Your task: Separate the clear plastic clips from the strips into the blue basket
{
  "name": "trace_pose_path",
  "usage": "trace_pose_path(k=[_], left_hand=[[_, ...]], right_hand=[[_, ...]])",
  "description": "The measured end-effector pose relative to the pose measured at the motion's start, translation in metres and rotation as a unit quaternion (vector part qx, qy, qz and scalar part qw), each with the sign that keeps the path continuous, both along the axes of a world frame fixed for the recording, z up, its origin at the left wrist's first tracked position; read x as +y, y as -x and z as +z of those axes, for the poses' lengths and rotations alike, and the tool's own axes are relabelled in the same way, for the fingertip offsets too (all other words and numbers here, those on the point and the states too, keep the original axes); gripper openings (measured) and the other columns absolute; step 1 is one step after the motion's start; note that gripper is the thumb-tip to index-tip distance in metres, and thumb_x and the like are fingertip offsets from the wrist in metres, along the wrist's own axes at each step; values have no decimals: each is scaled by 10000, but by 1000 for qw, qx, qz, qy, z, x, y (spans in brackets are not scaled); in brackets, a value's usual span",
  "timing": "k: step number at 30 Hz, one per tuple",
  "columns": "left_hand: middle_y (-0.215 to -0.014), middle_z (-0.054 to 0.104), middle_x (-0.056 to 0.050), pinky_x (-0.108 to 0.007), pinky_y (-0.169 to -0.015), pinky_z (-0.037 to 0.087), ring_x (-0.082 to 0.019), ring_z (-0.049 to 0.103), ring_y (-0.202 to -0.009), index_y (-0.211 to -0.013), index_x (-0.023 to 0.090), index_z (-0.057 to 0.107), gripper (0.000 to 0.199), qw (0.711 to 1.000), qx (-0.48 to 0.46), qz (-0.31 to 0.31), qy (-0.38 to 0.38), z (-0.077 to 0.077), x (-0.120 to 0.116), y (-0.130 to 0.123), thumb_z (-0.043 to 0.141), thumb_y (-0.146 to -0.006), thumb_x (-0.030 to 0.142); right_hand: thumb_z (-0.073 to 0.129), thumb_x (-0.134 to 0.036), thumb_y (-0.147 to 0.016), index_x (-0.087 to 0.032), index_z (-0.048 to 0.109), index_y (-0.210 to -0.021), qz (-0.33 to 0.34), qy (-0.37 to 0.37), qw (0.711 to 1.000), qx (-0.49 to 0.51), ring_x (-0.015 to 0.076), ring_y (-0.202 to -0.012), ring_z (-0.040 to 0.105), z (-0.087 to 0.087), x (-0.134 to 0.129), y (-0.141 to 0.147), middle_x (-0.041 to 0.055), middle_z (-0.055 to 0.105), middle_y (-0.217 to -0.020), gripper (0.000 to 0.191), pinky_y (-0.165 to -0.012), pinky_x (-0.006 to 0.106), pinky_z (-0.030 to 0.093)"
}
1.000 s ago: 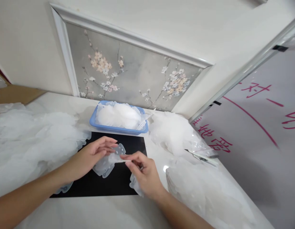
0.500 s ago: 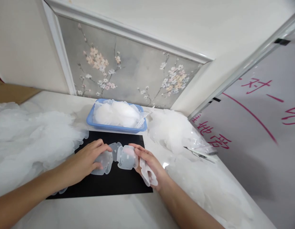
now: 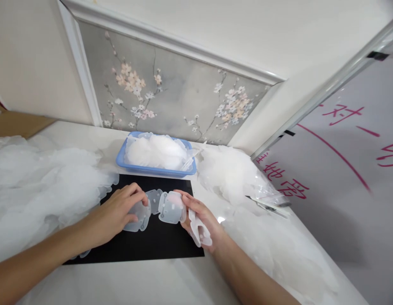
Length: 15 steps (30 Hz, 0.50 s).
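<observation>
My left hand (image 3: 128,207) has its fingers curled over a translucent plastic piece (image 3: 140,217) above the black mat (image 3: 145,248). In my right hand (image 3: 199,216) is another translucent piece (image 3: 172,207), pinched at its right edge, and a folded whitish piece (image 3: 201,233) rests against the palm and fingers. Between the two hands, a further translucent piece (image 3: 155,200) shows partly behind the others. Whether these pieces are joined, I cannot tell.
A blue basket (image 3: 120,157) filled with white pieces stands behind the mat. Large heaps of translucent pieces lie on the left (image 3: 46,182) and right (image 3: 279,245). Behind the right heap is a clear bag (image 3: 263,182). A whiteboard (image 3: 352,220) stands at the right.
The piece in my right hand has shifted slightly right and up and is tilted a little more. My left hand has barely moved.
</observation>
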State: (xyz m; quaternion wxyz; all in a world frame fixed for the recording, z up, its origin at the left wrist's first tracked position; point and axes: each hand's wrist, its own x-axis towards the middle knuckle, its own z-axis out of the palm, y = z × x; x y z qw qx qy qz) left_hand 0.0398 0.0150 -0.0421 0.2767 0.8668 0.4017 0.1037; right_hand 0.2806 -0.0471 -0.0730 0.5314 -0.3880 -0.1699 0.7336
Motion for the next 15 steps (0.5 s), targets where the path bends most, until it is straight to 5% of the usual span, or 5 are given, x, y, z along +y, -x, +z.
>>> trace_pose_path(k=[6, 10, 15], left_hand=[[-943, 642, -18, -353, -783, 437, -234, 589, -873, -929, 242, 602, 120, 992, -65, 71, 78, 11, 3, -7, 516, -849, 263], [-879, 642, -8, -318, -690, 462, -206, 595, -776, -991, 238, 608, 253, 949, -169, 125, 234, 15, 4, -10, 586, -843, 442], [-838, 610, 29, -241, -609, 420, -142, 538, -712, -888, 232, 570, 293, 903, -246, 170, 307, 19, 0, -13, 639, -816, 507]], right_hand=[[881, -379, -660, -171, 709, -996, -6, 9, 1000, 12, 81, -536, 538, 3, 0, 1, -10, 656, -740, 431, -433, 161, 385], [882, -384, -667, -164, 715, -979, -3, 4, 1000, 15, 91, -591, 571, 3, 0, 0, 1, 666, -765, 417, -487, 160, 430], [892, -395, -640, -172, 704, -964, -1, 11, 1000, 6, 95, -561, 558, 4, 0, 1, -7, 661, -737, 436, -489, 176, 430]])
